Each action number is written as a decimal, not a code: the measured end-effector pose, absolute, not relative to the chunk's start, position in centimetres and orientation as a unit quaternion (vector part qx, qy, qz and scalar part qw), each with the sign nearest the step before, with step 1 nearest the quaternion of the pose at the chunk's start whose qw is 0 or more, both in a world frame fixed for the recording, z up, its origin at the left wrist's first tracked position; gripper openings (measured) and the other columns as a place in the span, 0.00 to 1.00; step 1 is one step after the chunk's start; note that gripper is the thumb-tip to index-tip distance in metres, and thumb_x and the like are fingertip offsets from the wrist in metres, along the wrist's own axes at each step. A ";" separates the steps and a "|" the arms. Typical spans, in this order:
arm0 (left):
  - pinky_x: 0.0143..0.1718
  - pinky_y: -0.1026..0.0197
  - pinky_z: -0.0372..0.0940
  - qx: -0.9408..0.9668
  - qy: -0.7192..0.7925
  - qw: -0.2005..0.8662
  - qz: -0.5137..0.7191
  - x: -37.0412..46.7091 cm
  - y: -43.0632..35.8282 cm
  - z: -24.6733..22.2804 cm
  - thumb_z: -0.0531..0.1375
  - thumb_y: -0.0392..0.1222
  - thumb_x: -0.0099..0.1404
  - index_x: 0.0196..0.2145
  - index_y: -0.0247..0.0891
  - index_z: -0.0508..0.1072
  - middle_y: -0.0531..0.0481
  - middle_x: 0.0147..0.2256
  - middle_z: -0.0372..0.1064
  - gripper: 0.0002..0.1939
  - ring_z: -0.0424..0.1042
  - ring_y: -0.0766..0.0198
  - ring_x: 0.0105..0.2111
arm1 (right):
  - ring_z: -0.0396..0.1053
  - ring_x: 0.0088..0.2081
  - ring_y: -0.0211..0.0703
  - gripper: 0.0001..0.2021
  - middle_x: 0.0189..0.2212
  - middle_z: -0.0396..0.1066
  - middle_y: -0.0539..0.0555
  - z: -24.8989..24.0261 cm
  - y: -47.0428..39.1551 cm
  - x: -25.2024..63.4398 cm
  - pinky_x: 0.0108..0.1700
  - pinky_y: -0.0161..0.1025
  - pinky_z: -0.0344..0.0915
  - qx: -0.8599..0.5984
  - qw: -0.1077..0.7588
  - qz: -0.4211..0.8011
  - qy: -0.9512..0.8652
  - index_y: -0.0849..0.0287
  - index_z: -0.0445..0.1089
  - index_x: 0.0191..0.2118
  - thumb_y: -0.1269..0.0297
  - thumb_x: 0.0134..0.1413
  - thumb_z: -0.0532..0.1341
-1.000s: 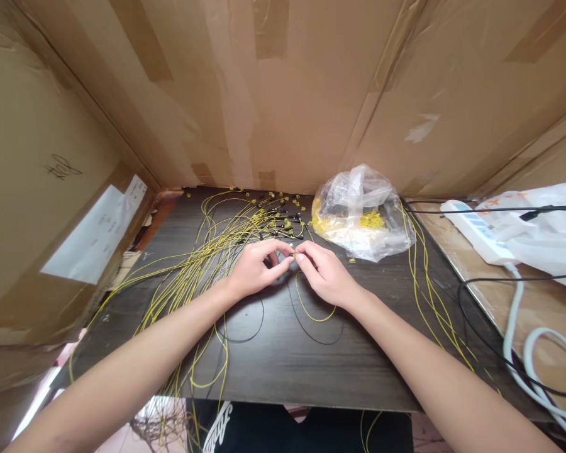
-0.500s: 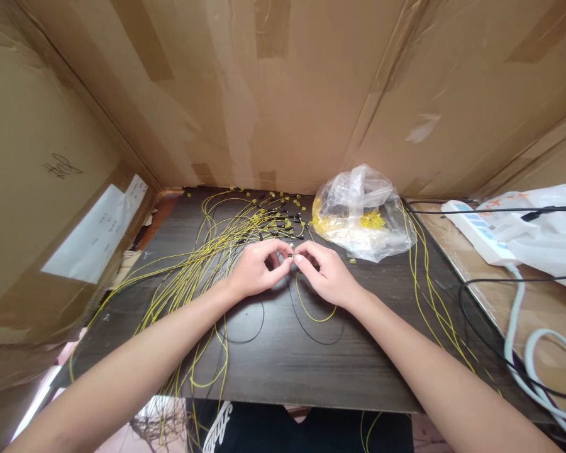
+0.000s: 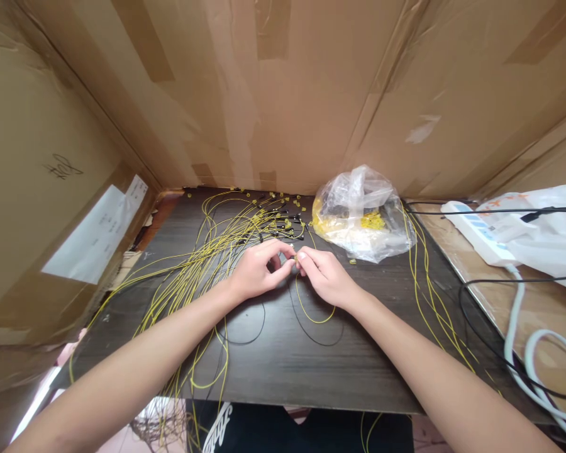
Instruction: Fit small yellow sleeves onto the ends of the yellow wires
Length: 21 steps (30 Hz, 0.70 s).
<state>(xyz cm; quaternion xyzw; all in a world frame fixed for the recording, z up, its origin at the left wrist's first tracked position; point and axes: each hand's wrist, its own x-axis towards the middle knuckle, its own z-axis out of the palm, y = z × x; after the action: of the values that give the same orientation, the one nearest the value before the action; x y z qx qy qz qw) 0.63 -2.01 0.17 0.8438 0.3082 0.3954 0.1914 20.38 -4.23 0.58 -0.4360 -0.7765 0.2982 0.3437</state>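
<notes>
In the middle of the dark tabletop, my left hand (image 3: 259, 269) and my right hand (image 3: 326, 275) meet fingertip to fingertip. Between them is a small yellow piece (image 3: 295, 257), pinched from both sides; its exact shape is too small to make out. A thin yellow wire (image 3: 317, 322) loops down under my right hand, and a thin dark wire (image 3: 306, 330) curves below the fingers. Just beyond my left hand lie wire ends with black connectors (image 3: 279, 227). Small loose yellow pieces (image 3: 272, 195) are scattered behind them.
A bundle of yellow wires (image 3: 170, 286) spreads left and over the front edge. A clear plastic bag (image 3: 358, 233) with yellow pieces stands behind my right hand. More yellow wires (image 3: 422, 277), a white power strip (image 3: 478, 236) and cables lie right. Cardboard walls (image 3: 302, 113) enclose the table.
My right fingers have curled in more tightly and turned slightly around the small yellow piece. My left hand has barely moved.
</notes>
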 end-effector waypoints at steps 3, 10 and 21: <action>0.32 0.63 0.68 0.836 0.314 0.206 0.399 0.7 -2.0 0.3 0.61 0.38 0.66 0.39 0.36 0.73 0.51 0.33 0.74 0.04 0.70 0.70 0.24 | 0.68 0.35 0.44 0.14 0.31 0.71 0.53 0.7 -4.4 20.4 0.41 0.43 0.58 -0.443 0.340 0.237 -0.795 0.57 0.66 0.33 0.62 0.71 0.49; 0.30 0.65 0.68 0.825 0.330 0.231 0.397 0.6 -1.7 0.2 0.62 0.38 0.67 0.39 0.36 0.75 0.50 0.35 0.77 0.04 0.70 0.70 0.24 | 0.67 0.34 0.43 0.05 0.34 0.72 0.52 0.7 -4.4 20.6 0.41 0.43 0.59 -0.444 0.357 0.234 -0.787 0.57 0.65 0.38 0.64 0.67 0.55; 0.32 0.65 0.68 0.840 0.312 0.207 0.392 0.5 -1.7 0.1 0.63 0.38 0.68 0.40 0.36 0.76 0.50 0.35 0.77 0.05 0.70 0.71 0.24 | 0.64 0.31 0.42 0.16 0.28 0.67 0.51 0.0 -4.0 20.5 0.38 0.40 0.56 -0.443 0.338 0.269 -0.786 0.57 0.61 0.30 0.61 0.72 0.47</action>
<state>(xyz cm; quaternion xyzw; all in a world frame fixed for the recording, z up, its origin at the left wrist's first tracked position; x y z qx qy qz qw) 0.50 -1.73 0.13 0.8400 0.3123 0.3922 0.2074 20.51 -4.00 0.02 -0.4425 -0.7859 0.2690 0.3379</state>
